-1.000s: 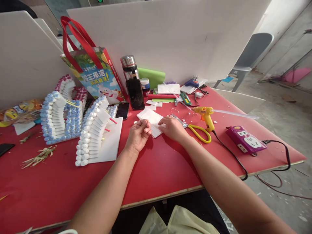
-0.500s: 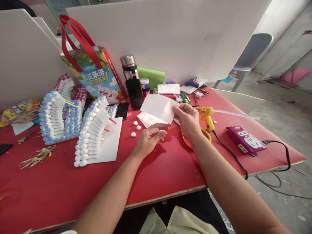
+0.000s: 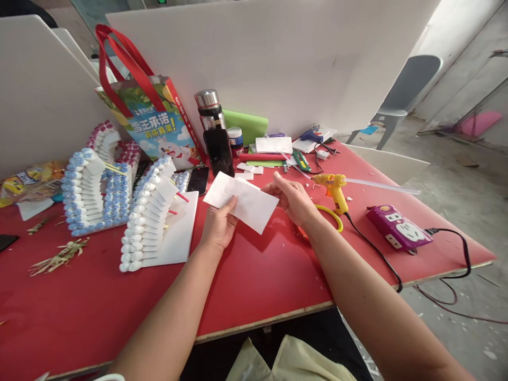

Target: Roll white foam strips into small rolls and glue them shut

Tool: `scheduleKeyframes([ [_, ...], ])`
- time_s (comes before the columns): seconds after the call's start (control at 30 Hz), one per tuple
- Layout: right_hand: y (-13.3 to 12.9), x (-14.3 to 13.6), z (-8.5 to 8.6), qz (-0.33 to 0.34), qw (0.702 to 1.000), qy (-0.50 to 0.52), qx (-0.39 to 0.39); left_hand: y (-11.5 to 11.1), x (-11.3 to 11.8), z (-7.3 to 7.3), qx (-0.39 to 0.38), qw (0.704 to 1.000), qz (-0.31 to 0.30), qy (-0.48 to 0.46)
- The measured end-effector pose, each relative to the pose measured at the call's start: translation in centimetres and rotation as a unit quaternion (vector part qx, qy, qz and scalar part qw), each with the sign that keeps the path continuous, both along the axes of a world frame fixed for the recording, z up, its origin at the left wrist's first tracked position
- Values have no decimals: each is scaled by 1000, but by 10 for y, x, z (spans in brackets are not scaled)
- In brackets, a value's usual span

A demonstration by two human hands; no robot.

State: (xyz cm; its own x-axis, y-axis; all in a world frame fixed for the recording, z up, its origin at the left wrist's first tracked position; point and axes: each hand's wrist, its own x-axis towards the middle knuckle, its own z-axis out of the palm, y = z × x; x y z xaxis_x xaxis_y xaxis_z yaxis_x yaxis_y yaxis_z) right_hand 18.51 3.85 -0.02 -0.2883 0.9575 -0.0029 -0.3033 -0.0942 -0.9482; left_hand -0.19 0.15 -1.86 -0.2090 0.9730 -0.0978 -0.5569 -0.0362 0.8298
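At mid-frame, the left hand (image 3: 219, 226) pinches a white paper sheet (image 3: 254, 207); whether the right hand (image 3: 294, 202), by its right corner, grips it is unclear. Probably light, limp and easily creased, it suits gentle edge holds.

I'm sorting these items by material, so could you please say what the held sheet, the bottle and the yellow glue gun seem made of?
Sheet: probably paper, matte white, looking thin at its edges.
Bottle: likely metal, polished silver with bright reflections.
Yellow glue gun: apparently moulded plastic, evenly coloured, slightly glossy.
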Motion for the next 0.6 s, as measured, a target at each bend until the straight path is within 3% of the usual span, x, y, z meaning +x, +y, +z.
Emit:
scheduleKeyframes([
  [0.13, -1, -2, -1, 14, 999, -35, -21, -6, 10, -2, -8, 998, -65, 22],
  [0.27, -3, -4, -7, 23, 991, -129, 20, -9, 14, -2, 0, 993, -106, 48],
  [0.47, -1, 1, -9, 39, 988, -148, 28, -5, 6, -4, 16, 991, -20, 135],
  [0.6, -3, 0, -8, 77, 986, -146, 34, -3, 0, -2, 35, 989, -14, 141],
])
